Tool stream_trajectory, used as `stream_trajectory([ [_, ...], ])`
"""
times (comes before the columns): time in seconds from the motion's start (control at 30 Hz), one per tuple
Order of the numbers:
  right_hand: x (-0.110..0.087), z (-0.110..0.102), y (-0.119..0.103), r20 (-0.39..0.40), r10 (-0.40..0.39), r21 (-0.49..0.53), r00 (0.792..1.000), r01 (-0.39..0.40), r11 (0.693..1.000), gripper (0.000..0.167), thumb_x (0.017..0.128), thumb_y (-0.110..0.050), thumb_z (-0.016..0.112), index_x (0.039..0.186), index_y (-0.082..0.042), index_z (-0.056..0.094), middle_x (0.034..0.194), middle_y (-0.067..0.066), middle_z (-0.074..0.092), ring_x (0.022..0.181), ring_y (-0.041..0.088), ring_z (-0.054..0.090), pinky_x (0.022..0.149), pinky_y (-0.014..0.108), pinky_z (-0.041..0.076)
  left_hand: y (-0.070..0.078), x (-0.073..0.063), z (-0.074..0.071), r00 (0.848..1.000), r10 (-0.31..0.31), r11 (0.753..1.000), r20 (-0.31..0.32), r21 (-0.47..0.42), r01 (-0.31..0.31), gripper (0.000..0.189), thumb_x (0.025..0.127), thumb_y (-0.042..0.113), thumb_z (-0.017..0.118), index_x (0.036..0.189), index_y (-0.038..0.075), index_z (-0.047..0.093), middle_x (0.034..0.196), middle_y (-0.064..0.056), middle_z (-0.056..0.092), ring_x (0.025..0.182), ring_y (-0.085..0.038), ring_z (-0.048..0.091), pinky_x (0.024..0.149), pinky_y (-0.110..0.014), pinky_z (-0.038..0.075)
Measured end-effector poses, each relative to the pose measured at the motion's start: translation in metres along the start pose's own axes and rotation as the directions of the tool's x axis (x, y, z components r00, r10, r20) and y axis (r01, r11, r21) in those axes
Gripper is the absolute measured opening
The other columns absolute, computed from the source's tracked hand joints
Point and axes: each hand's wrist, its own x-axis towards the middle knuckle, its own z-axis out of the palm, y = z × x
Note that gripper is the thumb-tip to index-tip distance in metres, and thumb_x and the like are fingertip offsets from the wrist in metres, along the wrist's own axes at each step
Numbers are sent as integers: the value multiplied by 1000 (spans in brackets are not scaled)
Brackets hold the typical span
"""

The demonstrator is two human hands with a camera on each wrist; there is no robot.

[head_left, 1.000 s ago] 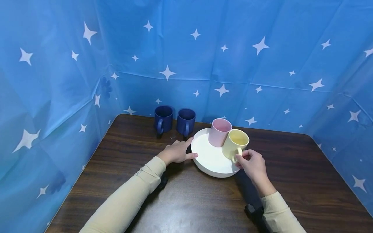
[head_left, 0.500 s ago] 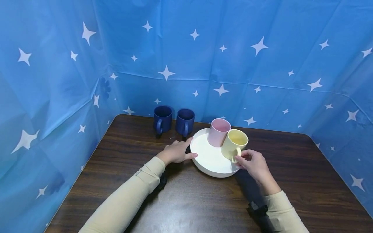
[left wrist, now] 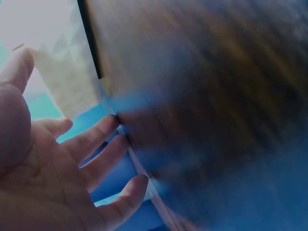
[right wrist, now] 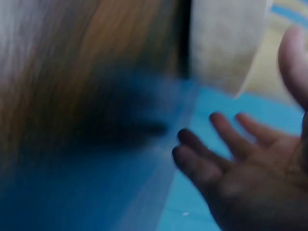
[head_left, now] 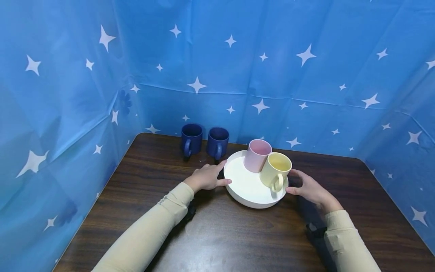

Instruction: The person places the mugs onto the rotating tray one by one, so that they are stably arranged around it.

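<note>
A round white tray (head_left: 242,189) carries a pink mug (head_left: 255,158) and a pale yellow mug (head_left: 272,175), both upright and side by side. My left hand (head_left: 208,177) is at the tray's left rim, thumb and forefinger spread along it. In the left wrist view its fingers (left wrist: 98,132) are loosely extended beside the tray's wall (left wrist: 72,72). On the opposite side my right hand (head_left: 310,190) is spread near the right rim, by the yellow mug's handle. The right wrist view, blurred, has its palm (right wrist: 260,178) facing the tray's wall (right wrist: 226,43), with nothing held.
Two dark blue mugs, the left one (head_left: 194,140) and the right one (head_left: 220,142), stand at the back of the dark wooden table (head_left: 234,241), left of the tray. A blue curtain (head_left: 217,60) with white stars hangs behind the table and along its sides.
My right hand has let go of the yellow mug's handle and moved right to the tray's rim, its fingers spreading. The left hand stays at the left rim; the mugs have not moved.
</note>
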Motion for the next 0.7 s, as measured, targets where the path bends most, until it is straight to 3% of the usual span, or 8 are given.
stream_trajectory([
  [0.1,9,-1,9,113,-37,64,993,30,998,103,90,-28,80,161,1,10,162,33,16,147,56,13,109,75,22,0,0,-1,1000,-2,1000,5,-5,2,88,98,65,52,164,21,15,161,-12,38,146,-37,35,113,-66,29],
  [0.23,14,-1,17,187,-84,127,979,61,990,103,91,-23,79,162,-3,6,165,30,10,149,53,8,112,74,16,-1,0,-1,1000,1,1000,9,-8,-1,89,97,65,52,165,22,14,161,-12,38,146,-38,34,113,-66,28],
  [0.7,18,0,26,201,-86,183,976,49,982,100,92,-20,77,162,-3,8,164,30,14,151,50,10,114,70,15,-3,0,-2,1000,30,1000,4,2,-30,88,98,64,53,164,19,16,160,-13,39,145,-38,37,111,-65,33],
])
